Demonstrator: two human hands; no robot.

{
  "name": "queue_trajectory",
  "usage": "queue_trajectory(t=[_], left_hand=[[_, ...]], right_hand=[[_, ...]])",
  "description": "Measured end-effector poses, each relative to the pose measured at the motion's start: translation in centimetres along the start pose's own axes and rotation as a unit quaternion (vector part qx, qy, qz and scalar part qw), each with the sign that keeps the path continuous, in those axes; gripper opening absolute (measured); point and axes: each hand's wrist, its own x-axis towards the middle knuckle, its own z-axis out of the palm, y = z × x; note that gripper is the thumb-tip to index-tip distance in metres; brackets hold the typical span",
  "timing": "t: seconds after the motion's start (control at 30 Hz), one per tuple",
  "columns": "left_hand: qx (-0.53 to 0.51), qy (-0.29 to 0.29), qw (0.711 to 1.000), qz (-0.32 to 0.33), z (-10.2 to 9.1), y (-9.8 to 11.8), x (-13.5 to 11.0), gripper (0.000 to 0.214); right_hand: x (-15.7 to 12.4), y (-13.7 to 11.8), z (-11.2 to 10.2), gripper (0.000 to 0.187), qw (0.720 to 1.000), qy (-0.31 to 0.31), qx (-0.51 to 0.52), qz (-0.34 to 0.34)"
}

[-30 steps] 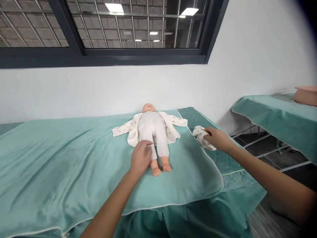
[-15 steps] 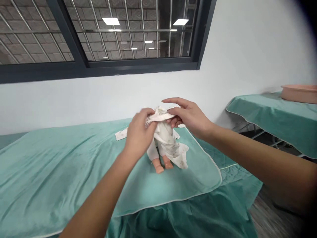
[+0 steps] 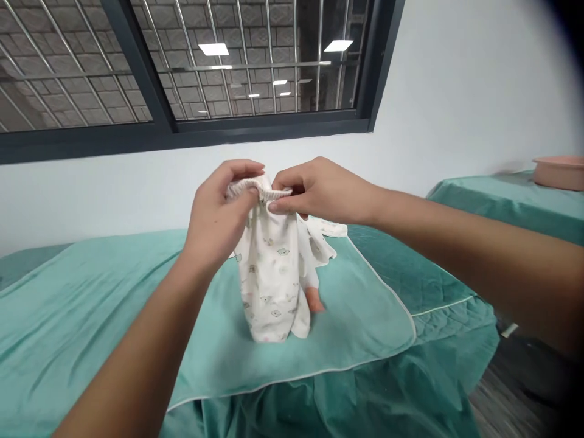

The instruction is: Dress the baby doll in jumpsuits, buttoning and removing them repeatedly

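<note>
Small white baby trousers (image 3: 272,274) with a little printed pattern hang upright by their elastic waistband. My left hand (image 3: 219,213) pinches the waistband on its left side, and my right hand (image 3: 319,188) pinches it on the right. Behind the trousers lies a baby doll, mostly hidden; one bare foot (image 3: 314,300) and a white-covered leg show to their right. A white printed baby top (image 3: 323,237) is spread by the doll, its sleeve reaching right. The trouser legs hang down in front of the doll, over the green cloth.
A light green cloth (image 3: 360,322) with a white edge covers the table, over a darker green quilted cover (image 3: 447,328). To the right, a pink basin (image 3: 559,173) stands on another green-covered table (image 3: 479,198). A barred window (image 3: 255,67) is set in the white wall behind.
The trousers, bunched up before, now hang full length with the waistband on top. Both hands have moved slightly left and up, and the trousers cover more of the doll.
</note>
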Motion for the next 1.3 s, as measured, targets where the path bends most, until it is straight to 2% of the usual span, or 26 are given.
queue_trajectory(t=[0.13, 0.23, 0.33, 0.43, 0.5, 0.6, 0.7, 0.77, 0.87, 0.97, 1.07, 1.13, 1.2, 1.27, 1.3], left_hand=[[0.053, -0.042, 0.998, 0.018, 0.4, 0.4, -1.1, 0.039], [0.071, -0.063, 0.995, -0.024, 0.5, 0.1, -1.6, 0.032], [0.049, -0.134, 0.986, -0.081, 0.0, -0.2, -1.6, 0.02], [0.01, -0.195, 0.976, -0.097, -0.7, 0.2, -1.4, 0.02], [-0.01, -0.177, 0.98, -0.087, -0.9, 0.6, -1.4, 0.023], [-0.01, -0.098, 0.994, -0.054, -0.7, 0.3, -1.5, 0.027], [-0.028, -0.003, 0.998, -0.056, -0.7, -0.9, -1.6, 0.032], [-0.082, 0.014, 0.993, -0.086, -1.0, -1.5, -1.6, 0.035], [-0.152, -0.066, 0.976, -0.142, -1.1, -1.5, -1.7, 0.043], [-0.132, -0.15, 0.965, -0.171, -0.3, -0.7, -2.1, 0.052], [-0.062, -0.232, 0.954, -0.18, 1.1, -0.4, -2.9, 0.036], [-0.051, -0.245, 0.947, -0.2, 1.9, -0.9, -3.3, 0.025], [-0.082, -0.177, 0.953, -0.231, 2.4, -1.7, -3.5, 0.022], [-0.138, -0.081, 0.954, -0.253, 2.7, -2.6, -3.5, 0.02], [-0.173, -0.05, 0.948, -0.263, 2.9, -3.0, -3.5, 0.02]], right_hand=[[0.0, 0.3, 0.8, 0.017, 0.996, 0.07, -0.062, -0.011], [-0.5, 0.8, 1.2, 0.015, 0.992, 0.104, -0.071, -0.018], [-1.3, 1.3, 1.1, 0.022, 0.997, 0.078, 0.005, -0.007], [-2.1, 1.3, 0.9, 0.03, 0.991, 0.015, 0.128, 0.017], [-2.4, 1.2, 0.7, 0.031, 0.985, -0.026, 0.172, 0.013], [-2.6, 1.2, 0.4, 0.029, 0.987, -0.065, 0.145, 0.012], [-2.7, 2.0, 0.4, 0.03, 0.988, -0.091, 0.11, 0.064], [-2.7, 2.9, 0.6, 0.034, 0.986, -0.077, 0.113, 0.096], [-2.6, 3.9, 1.7, 0.037, 0.984, -0.001, 0.145, 0.107], [-2.3, 3.8, 3.0, 0.033, 0.969, 0.08, 0.206, 0.111], [-2.2, 3.3, 3.8, 0.03, 0.942, 0.129, 0.275, 0.141], [-2.3, 3.4, 3.7, 0.029, 0.934, 0.136, 0.293, 0.154], [-2.6, 4.0, 3.3, 0.029, 0.948, 0.07, 0.265, 0.16], [-3.0, 4.9, 3.1, 0.03, 0.959, -0.065, 0.212, 0.175], [-3.2, 5.3, 3.1, 0.03, 0.956, -0.128, 0.189, 0.186]])
